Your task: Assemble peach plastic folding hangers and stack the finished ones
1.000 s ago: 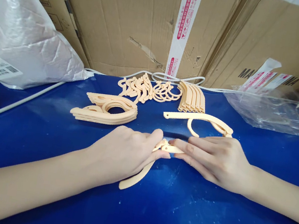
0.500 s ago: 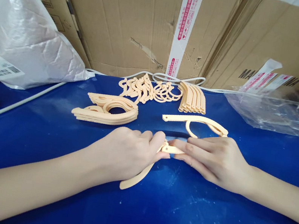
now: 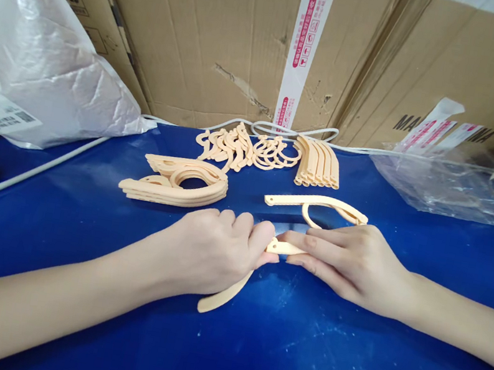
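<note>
A cream plastic folding clothes hanger (image 3: pixel 224 298) is held between my two hands at the middle of the blue table. My left hand (image 3: pixel 221 253) is closed in a fist round its joint, and one curved arm sticks out below it. My right hand (image 3: pixel 352 262) pinches a narrow end piece (image 3: pixel 281 247) with a small hole, fingers stretched along it. Above my right hand's knuckles lies another long cream arm (image 3: pixel 315 201) with a curved ring piece under it. Whether that arm is joined to the held piece is hidden by the fingers.
A stack of folded cream hangers (image 3: pixel 174 192) lies left. Behind are piles of hook pieces (image 3: pixel 229 147), ring pieces (image 3: pixel 275 153) and arm pieces (image 3: pixel 319 162). Cardboard boxes (image 3: pixel 215 34) line the back. A silvery mailing bag (image 3: pixel 56 52), white cable (image 3: pixel 41 169) and clear plastic bag (image 3: pixel 445 187) surround them.
The left fist has rolled slightly, so its fingers cover more of the joint. The long arm above my right hand has shifted a little left and down.
</note>
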Demonstrator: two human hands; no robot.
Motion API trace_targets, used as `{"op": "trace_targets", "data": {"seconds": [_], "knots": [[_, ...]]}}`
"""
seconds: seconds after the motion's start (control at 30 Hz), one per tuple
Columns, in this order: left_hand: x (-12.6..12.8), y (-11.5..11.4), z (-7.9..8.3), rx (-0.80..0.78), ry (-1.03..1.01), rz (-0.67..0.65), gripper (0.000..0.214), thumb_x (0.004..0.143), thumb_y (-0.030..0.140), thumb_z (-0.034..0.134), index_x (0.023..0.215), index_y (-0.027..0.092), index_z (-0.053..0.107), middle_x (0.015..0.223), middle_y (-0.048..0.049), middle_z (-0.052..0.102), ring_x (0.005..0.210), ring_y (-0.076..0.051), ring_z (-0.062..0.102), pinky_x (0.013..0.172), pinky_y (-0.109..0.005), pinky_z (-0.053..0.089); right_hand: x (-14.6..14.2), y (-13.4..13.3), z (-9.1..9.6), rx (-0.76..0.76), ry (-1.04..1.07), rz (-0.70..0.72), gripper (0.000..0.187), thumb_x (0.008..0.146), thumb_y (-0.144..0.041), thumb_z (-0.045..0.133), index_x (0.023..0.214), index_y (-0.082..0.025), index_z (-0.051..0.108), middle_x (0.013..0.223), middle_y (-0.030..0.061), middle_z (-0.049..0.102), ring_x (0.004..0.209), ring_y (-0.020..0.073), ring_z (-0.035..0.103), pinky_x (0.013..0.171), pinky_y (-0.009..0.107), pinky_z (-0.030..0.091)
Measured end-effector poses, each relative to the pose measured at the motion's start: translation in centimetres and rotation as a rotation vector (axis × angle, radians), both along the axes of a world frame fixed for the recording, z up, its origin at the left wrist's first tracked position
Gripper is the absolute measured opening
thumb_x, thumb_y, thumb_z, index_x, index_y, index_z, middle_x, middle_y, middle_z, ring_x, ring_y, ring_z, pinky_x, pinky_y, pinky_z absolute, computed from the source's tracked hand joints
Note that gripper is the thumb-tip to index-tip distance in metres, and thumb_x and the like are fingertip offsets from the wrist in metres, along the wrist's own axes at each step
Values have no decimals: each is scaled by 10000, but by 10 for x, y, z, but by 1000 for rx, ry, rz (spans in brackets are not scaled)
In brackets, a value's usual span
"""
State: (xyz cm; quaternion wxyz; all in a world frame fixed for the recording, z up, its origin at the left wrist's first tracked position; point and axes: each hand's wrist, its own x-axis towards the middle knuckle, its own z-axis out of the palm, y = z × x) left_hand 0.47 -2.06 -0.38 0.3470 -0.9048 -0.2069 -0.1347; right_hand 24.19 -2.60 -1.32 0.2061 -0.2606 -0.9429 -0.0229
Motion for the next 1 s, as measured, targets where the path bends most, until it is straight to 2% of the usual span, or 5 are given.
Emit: {"op": "trace_targets", "data": {"seconds": [0.23,0.47,0.63,0.83,1.0], "knots": [[-1,-2,3,29,-9,6,341,993,360,388,704,191,455,546,26,434,450,-143,446,428,-271,288,0,1,2,-122,12,-1,301,978,-260,463,1204,-146,626,932,71,738,713,137,700,612,224,507],[0,-1,3,22,-21,11,305,984,345,407,722,194,455,583,23,449,493,-153,458,454,-287,303,0,2,0,-130,24,-13,299,972,-257,473,1208,-154,625,979,86,741,727,135,704,618,217,513],[-1,0,1,-18,-53,-18,263,970,321,434,741,194,459,600,23,472,530,-159,493,468,-296,312,0,2,-1,-69,18,-13,288,970,-250,484,1203,-158,624,967,71,740,723,133,702,609,213,500],[-1,1,-1,-77,-105,-47,247,949,298,467,725,193,460,578,36,482,512,-144,495,467,-295,293,0,0,-2,84,-20,-8,295,980,-275,471,1194,-141,624,819,30,722,628,125,668,536,230,451],[-2,0,-3,-133,-136,-39,252,949,303,464,721,194,467,572,37,494,505,-139,506,470,-290,295,-3,-1,-2,130,-23,-23,284,989,-285,456,1155,-155,647,765,19,713,603,113,656,549,228,446]]}}
